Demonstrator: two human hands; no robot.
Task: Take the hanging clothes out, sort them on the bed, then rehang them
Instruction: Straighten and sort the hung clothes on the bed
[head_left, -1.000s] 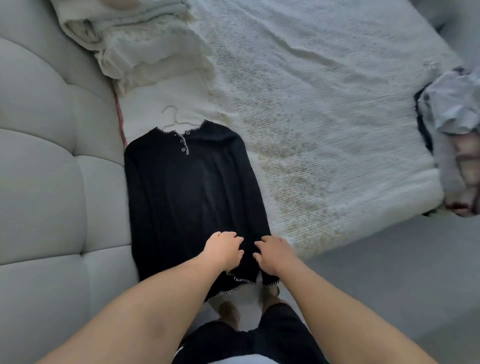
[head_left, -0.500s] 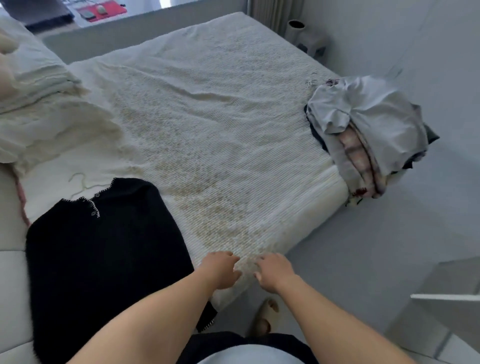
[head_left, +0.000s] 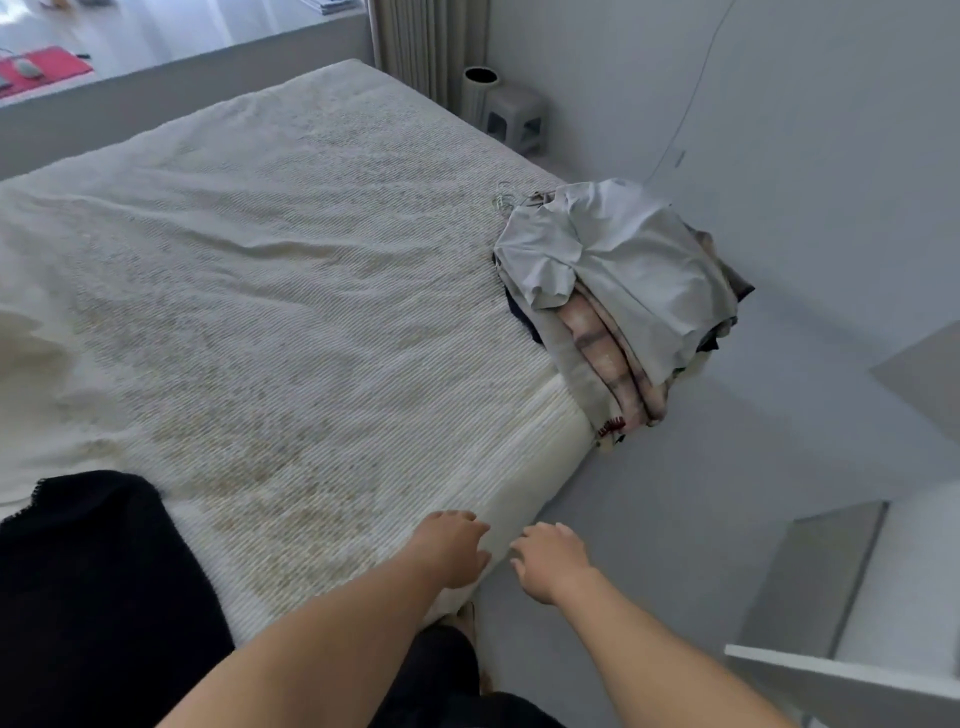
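Head view is the only one I have, looking down over both my forearms at the corner of the bed (head_left: 322, 291). My left hand (head_left: 453, 553) hangs over the near edge of the mattress, fingers (head_left: 460, 519) loosely curled and holding nothing; whether they brush the cover I cannot tell. My right hand (head_left: 553, 561) floats just off the edge over the floor, fingers relaxed and slightly apart, also empty.

The black top (head_left: 93, 587) lies spread flat at the lower left of the bed, partly cut off by the frame. The pile of clothes (head_left: 618, 291) sits at the far right corner, well apart from both my hands, with a grey shirt on top and striped fabric beneath. A cluster of wire hangers (head_left: 506, 197) pokes out at its back.

That pile is my worry. It droops over the mattress edge, several layers hanging down the side. If I tug the top garment by one end, I judge the lower layers could slide off onto the floor with it. The hangers look bunched together, so pulling one could drag its neighbours or snag a neckline. Reaching from here would also mean leaning far across; better to step closer first. And if I drop the next piece carelessly near the black top, I could rumple what is already laid out.
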